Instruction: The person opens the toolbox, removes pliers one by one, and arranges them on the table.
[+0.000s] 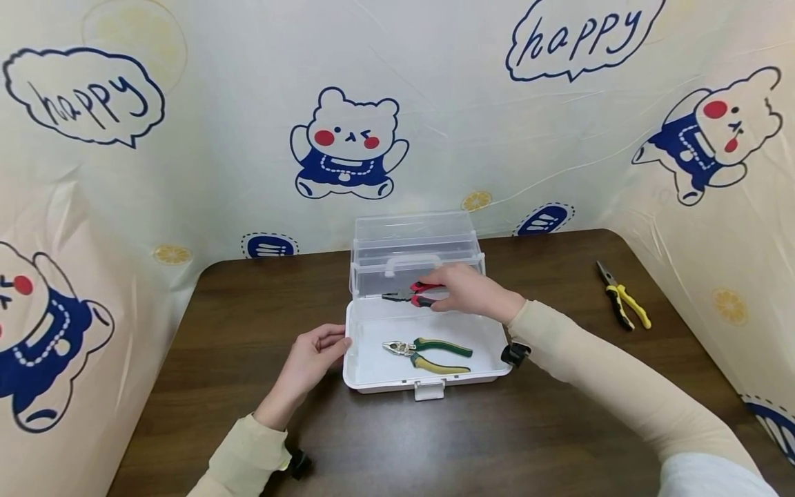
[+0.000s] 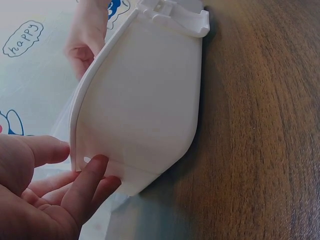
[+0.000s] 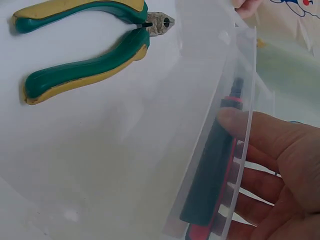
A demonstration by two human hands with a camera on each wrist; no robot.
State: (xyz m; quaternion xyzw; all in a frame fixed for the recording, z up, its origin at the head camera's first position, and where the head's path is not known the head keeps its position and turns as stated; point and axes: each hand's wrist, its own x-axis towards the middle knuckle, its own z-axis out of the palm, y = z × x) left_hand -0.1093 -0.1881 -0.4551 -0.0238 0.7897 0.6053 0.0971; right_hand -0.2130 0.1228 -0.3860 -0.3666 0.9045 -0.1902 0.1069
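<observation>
While the left hand [image 1: 312,357] pinches a white plastic toolbox [image 1: 379,385] by its edge, the right hand [image 1: 467,288] grips red-and-black pliers [image 1: 423,301].

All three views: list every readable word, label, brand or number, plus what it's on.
"happy": left speech bubble on the printed backdrop, head view
"happy": right speech bubble, same backdrop, head view
"happy": backdrop speech bubble, left wrist view
Blue ovals on backdrop: white marks, not legible as text
Box, red-handled pliers, green-yellow pliers, black-yellow pliers: no readable text
</observation>
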